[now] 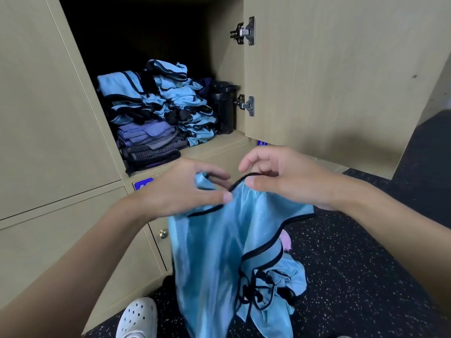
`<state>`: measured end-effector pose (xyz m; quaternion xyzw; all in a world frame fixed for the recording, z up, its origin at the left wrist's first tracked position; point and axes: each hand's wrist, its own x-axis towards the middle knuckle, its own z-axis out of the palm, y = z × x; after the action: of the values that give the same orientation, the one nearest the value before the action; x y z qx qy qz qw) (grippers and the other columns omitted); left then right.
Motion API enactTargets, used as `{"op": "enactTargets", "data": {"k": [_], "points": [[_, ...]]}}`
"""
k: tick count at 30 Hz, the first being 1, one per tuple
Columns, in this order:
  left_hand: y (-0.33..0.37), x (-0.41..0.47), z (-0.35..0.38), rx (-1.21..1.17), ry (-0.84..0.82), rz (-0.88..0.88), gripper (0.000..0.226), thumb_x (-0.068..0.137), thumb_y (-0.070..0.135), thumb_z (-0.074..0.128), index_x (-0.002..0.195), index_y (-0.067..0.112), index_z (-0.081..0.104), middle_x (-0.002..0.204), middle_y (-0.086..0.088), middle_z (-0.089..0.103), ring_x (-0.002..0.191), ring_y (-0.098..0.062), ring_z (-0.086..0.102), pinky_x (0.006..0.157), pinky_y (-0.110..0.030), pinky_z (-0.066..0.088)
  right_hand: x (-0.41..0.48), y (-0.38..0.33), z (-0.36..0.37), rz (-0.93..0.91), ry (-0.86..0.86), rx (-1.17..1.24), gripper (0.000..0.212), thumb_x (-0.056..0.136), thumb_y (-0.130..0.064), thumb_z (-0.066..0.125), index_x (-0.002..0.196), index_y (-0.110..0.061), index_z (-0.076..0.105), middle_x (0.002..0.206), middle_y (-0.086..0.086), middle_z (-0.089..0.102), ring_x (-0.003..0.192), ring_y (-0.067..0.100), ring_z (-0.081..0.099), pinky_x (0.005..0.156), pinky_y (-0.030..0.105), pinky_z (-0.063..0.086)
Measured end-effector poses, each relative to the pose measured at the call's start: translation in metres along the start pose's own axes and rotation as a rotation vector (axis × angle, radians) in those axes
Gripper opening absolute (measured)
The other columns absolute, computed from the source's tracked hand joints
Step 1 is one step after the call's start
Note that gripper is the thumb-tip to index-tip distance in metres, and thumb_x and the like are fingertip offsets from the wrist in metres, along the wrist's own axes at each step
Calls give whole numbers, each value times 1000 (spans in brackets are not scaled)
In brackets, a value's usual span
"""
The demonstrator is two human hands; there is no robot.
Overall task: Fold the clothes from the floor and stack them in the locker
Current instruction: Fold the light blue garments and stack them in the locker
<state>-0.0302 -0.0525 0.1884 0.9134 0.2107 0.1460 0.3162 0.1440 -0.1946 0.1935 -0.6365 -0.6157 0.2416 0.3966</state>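
A light blue bib with black trim (pixel 219 252) hangs in front of me, held up by its top edge. My left hand (pixel 185 189) pinches the fabric near one shoulder strap, and my right hand (pixel 280 176) pinches the black-edged neckline right beside it. More light blue clothes (pixel 280 284) lie heaped on the dark speckled floor below the bib. Inside the open locker (pixel 219 145) sit stacks of folded blue bibs (pixel 175 98) and folded purple and grey garments (pixel 148 142).
The locker door (pixel 329 69) stands open to the right with two metal hinges. A black bottle (pixel 223 106) stands at the locker's right side. Closed lockers with a knob (pixel 163 233) are below. A white clog (pixel 138 318) is on the floor. A pink item (pixel 285 241) peeks out behind the bib.
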Motion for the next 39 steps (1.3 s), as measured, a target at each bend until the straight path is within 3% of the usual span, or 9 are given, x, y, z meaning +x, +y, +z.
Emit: {"op": "enactTargets", "data": {"k": [2,7,12,15,23,28,32,35,39], "points": [[7,2,12,-121,-79,37,43,77,35,82,117,24,72,102,20,74,96,6,67,85,-9,49,1,-2,4,-7,-44,6,18,93,-6,64,109,-12,59,84,18,68,71,10,56,75,17,44],[12,3,22,-233,-88,-8,21,82,29,77,88,9,74,59,7,53,52,-10,40,49,-18,32,-1,-2,3,20,-34,4,19,94,-12,64,111,-15,57,78,12,65,69,15,48,68,28,39],[-7,7,4,-29,76,-66,19,87,34,75,81,17,73,84,-16,68,68,-22,56,65,-28,42,-6,0,-11,58,43,27,15,96,-16,61,109,-24,58,86,27,63,75,21,47,77,37,38],[-13,6,-2,54,151,-107,20,89,30,73,80,12,71,74,6,66,61,-13,58,56,-19,43,-8,-2,-17,70,52,42,12,98,-14,58,106,-24,59,102,31,65,82,21,55,84,38,43],[-3,7,6,-3,232,-76,14,96,23,66,88,13,72,48,29,54,47,9,52,46,-6,35,-6,-6,-15,87,74,265,20,96,0,55,99,-10,72,65,-8,65,67,4,60,69,17,50],[2,7,5,-79,270,-45,17,97,28,62,87,25,75,82,26,70,77,8,62,71,-14,43,-6,-8,-10,79,-1,180,34,91,12,54,116,-8,67,102,16,74,89,19,72,80,20,54],[4,8,9,-151,364,-22,10,94,30,67,96,26,76,101,19,70,86,-18,64,67,-20,47,-6,-7,-6,28,100,-16,18,92,-3,62,95,-16,74,88,7,76,78,11,73,79,20,52],[7,9,12,-222,414,-10,8,89,29,73,97,26,76,96,18,69,84,-30,63,62,-19,47,-4,-7,-2,-47,145,-74,15,92,-8,64,85,-16,73,79,-5,72,70,5,63,74,25,51],[13,8,15,-365,455,30,9,84,28,79,92,27,76,88,1,73,82,-13,65,79,-34,53,-1,-9,6,-75,223,13,16,85,-13,73,71,-21,70,99,-1,63,78,0,58,81,27,51]]}}
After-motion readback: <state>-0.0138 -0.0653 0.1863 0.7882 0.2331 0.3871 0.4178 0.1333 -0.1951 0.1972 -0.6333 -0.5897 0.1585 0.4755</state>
